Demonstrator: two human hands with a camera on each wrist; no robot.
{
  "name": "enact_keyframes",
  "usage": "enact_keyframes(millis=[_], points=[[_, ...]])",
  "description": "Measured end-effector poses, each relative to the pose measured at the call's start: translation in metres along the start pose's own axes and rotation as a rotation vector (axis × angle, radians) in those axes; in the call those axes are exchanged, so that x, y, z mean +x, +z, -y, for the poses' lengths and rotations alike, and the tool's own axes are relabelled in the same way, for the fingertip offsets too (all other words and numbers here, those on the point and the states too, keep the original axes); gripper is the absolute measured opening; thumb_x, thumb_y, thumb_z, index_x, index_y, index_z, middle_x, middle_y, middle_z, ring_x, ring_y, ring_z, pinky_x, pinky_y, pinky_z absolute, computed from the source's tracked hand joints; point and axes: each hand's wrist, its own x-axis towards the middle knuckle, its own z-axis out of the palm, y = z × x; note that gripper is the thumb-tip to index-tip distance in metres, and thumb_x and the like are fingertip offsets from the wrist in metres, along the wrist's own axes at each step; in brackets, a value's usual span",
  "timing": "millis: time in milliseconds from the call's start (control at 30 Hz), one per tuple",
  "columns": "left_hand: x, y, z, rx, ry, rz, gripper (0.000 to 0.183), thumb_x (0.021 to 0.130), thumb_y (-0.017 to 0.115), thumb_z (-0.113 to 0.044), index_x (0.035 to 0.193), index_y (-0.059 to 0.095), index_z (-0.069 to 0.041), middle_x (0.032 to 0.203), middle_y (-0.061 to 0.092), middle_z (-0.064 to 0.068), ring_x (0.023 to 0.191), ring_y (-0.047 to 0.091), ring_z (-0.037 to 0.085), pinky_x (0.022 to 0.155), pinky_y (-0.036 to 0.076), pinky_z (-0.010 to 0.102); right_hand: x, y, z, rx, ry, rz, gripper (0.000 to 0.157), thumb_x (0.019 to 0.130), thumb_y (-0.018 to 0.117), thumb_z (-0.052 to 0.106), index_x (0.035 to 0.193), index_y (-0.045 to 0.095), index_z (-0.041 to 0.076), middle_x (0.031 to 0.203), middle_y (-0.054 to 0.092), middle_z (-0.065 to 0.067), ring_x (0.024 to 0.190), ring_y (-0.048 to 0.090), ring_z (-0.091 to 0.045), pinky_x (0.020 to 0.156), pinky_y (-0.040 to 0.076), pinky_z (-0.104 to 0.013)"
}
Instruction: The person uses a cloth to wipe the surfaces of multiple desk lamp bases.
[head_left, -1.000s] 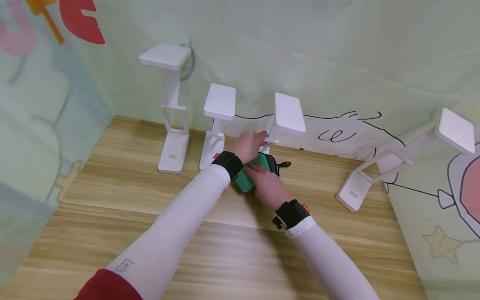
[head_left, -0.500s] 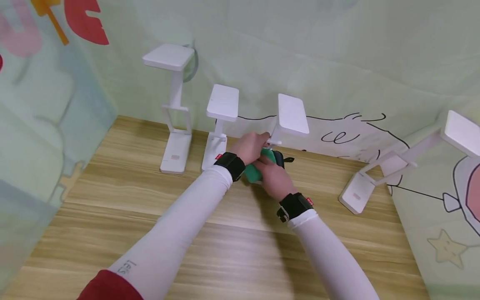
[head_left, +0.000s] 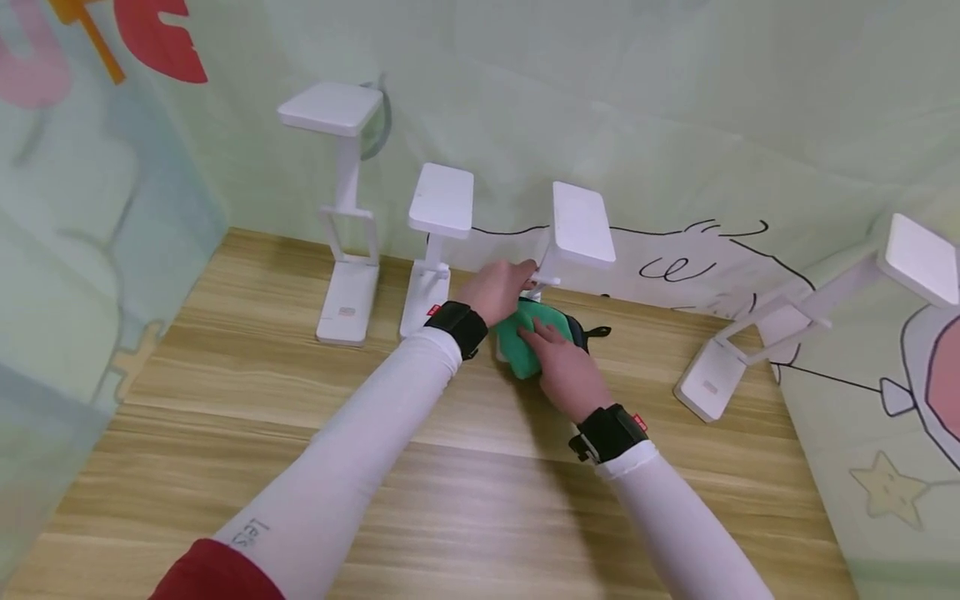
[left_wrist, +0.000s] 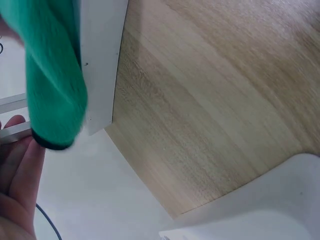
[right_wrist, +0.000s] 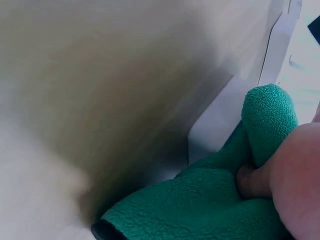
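Observation:
My left hand grips the stem of a white folding desk lamp near its hinge; in the left wrist view, the fingers pinch a thin white bar. A fuzzy green cleaning cloth with dark trim and a black hanging loop lies over this lamp's base, covering much of it. My right hand holds the cloth against the base, fingers spread toward the lamp. In the right wrist view, the thumb digs into the bunched cloth.
Two more white lamps stand to the left, one tall and one shorter. Another lamp leans out at the right. All sit on a wood-grain table, backed by a printed fabric wall.
My right hand first slid up and left over the base, then back down and right with the cloth, which now spreads wider. My left hand keeps its grip on the lamp.

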Motion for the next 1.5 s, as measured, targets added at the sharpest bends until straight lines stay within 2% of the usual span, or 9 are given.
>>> enact_keyframes(millis=[233, 500, 700, 833, 967, 1133, 1233, 1367, 1500], points=[[0.000, -0.001, 0.001, 0.008, -0.008, -0.024, 0.013, 0.101, 0.054, -0.010, 0.111, 0.056, -0.017, 0.089, 0.065, -0.002, 0.074, 0.058, 0.010, 0.068, 0.051, 0.028, -0.024, 0.001, 0.011, -0.071, -0.024, 0.024, 0.058, 0.088, 0.056, -0.011, 0.142, 0.053, 0.010, 0.150, 0.042, -0.017, 0.134, 0.038, -0.036, 0.086, 0.054, -0.050], [-0.001, 0.003, -0.001, 0.045, 0.014, -0.054, 0.011, 0.103, 0.051, -0.010, 0.109, 0.057, -0.016, 0.086, 0.065, 0.000, 0.071, 0.059, 0.012, 0.064, 0.050, 0.029, -0.034, 0.008, 0.030, -0.169, -0.122, 0.034, 0.060, 0.088, 0.060, -0.008, 0.145, 0.048, 0.005, 0.147, 0.043, -0.023, 0.132, 0.039, -0.041, 0.089, 0.053, -0.047], [-0.001, 0.001, -0.001, 0.042, 0.005, -0.044, 0.015, 0.102, 0.050, -0.008, 0.112, 0.056, -0.018, 0.085, 0.064, -0.001, 0.071, 0.059, 0.012, 0.063, 0.050, 0.029, -0.022, 0.012, 0.038, -0.153, -0.182, -0.003, 0.061, 0.088, 0.061, -0.006, 0.146, 0.046, 0.005, 0.145, 0.045, -0.023, 0.132, 0.040, -0.039, 0.092, 0.052, -0.047], [-0.002, 0.000, -0.001, 0.040, -0.015, -0.034, 0.017, 0.101, 0.051, -0.006, 0.112, 0.056, -0.019, 0.084, 0.063, -0.002, 0.071, 0.058, 0.011, 0.062, 0.049, 0.028, -0.002, 0.014, 0.036, -0.116, -0.226, -0.037, 0.061, 0.084, 0.059, -0.010, 0.143, 0.050, 0.006, 0.145, 0.047, -0.020, 0.134, 0.039, -0.036, 0.094, 0.051, -0.046], [-0.002, 0.000, -0.001, 0.024, -0.031, -0.013, 0.017, 0.101, 0.052, -0.008, 0.113, 0.055, -0.020, 0.086, 0.063, -0.003, 0.071, 0.058, 0.010, 0.061, 0.048, 0.027, 0.018, 0.014, 0.029, -0.069, -0.251, -0.078, 0.062, 0.080, 0.055, -0.015, 0.137, 0.055, 0.007, 0.145, 0.048, -0.015, 0.133, 0.040, -0.031, 0.090, 0.053, -0.044], [-0.002, 0.001, -0.002, 0.018, -0.035, -0.019, 0.013, 0.102, 0.052, -0.012, 0.111, 0.055, -0.021, 0.086, 0.062, -0.005, 0.072, 0.057, 0.010, 0.061, 0.048, 0.027, 0.031, 0.013, 0.016, 0.008, -0.221, -0.121, 0.052, 0.082, 0.058, -0.014, 0.129, 0.057, 0.009, 0.138, 0.052, -0.013, 0.102, 0.060, -0.025, 0.077, 0.056, -0.043], [-0.002, 0.003, -0.003, 0.004, -0.044, -0.018, 0.013, 0.102, 0.052, -0.012, 0.110, 0.055, -0.021, 0.087, 0.062, -0.005, 0.073, 0.057, 0.009, 0.063, 0.049, 0.028, 0.033, 0.013, 0.008, 0.023, -0.190, -0.146, 0.046, 0.086, 0.059, -0.010, 0.128, 0.058, 0.008, 0.137, 0.053, -0.014, 0.091, 0.064, -0.025, 0.078, 0.056, -0.044], [-0.001, 0.004, -0.003, -0.016, -0.056, -0.009, 0.013, 0.103, 0.051, -0.014, 0.112, 0.055, -0.022, 0.092, 0.062, -0.005, 0.077, 0.057, 0.009, 0.068, 0.051, 0.029, 0.033, 0.010, 0.001, 0.030, -0.176, -0.157, 0.048, 0.088, 0.058, -0.009, 0.134, 0.057, 0.007, 0.141, 0.052, -0.015, 0.104, 0.063, -0.028, 0.087, 0.054, -0.046], [0.000, 0.003, -0.002, 0.010, -0.049, -0.011, 0.014, 0.103, 0.053, -0.013, 0.114, 0.055, -0.021, 0.093, 0.063, -0.005, 0.079, 0.059, 0.009, 0.071, 0.052, 0.029, 0.031, 0.007, 0.000, 0.031, -0.162, -0.142, 0.052, 0.089, 0.057, -0.007, 0.139, 0.054, 0.007, 0.144, 0.049, -0.016, 0.118, 0.056, -0.031, 0.091, 0.052, -0.049]])
